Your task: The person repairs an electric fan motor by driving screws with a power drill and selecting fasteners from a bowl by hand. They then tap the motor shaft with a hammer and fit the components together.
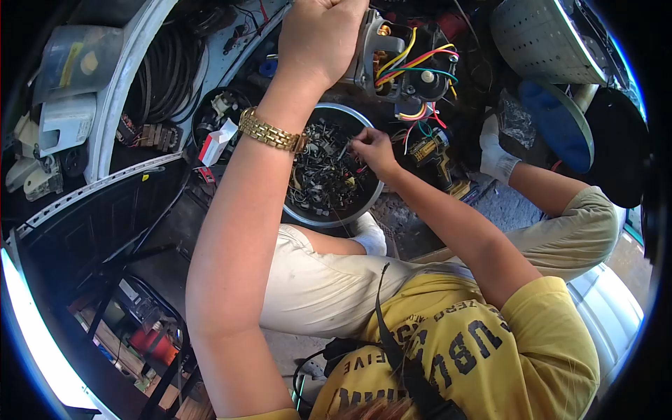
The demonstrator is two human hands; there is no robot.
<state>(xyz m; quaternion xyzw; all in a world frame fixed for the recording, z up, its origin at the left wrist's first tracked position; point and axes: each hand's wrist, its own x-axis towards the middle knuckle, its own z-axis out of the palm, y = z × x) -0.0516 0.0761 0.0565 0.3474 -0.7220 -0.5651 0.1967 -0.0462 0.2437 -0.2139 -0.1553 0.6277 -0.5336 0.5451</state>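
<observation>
My right hand (376,150) reaches over a round metal basin (373,199), its fingertips pinched just above the contents. Whatever is between those fingers is too small to make out. Many small dark and silvery pieces (325,171), seemingly screws and hardware, fill the basin. My left hand (323,35), with a gold watch (269,131) on its wrist, is raised at the top edge, where the frame cuts off its fingers. Close beside it stands an electric motor (364,59) with copper windings and yellow, red and green wires (413,66).
A yellow and black power drill (432,157) lies right of the basin. At the upper right are a perforated metal drum (542,38) and a blue round lid (553,122). Coiled black hoses (168,77) and a red and white box (217,143) are on the left.
</observation>
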